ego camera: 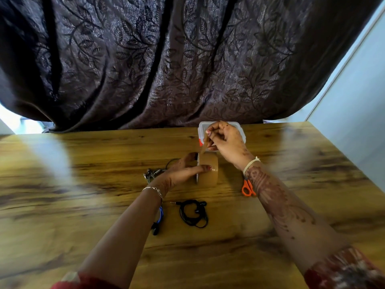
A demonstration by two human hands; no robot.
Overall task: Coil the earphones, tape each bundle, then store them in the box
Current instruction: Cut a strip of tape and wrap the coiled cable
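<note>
Gripping tape roll (208, 170) upright: left hand (183, 172); right hand (224, 138) pinching tape end (203, 147).

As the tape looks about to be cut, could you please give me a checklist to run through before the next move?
1. Tape roll steadied by left hand: ok.
2. Tape end pinched in right hand: ok.
3. Scissors close to right hand: ok.
4. Black earphones coiled: ok.
5. Box open for storing: cannot tell, the right hand hides it.
</note>
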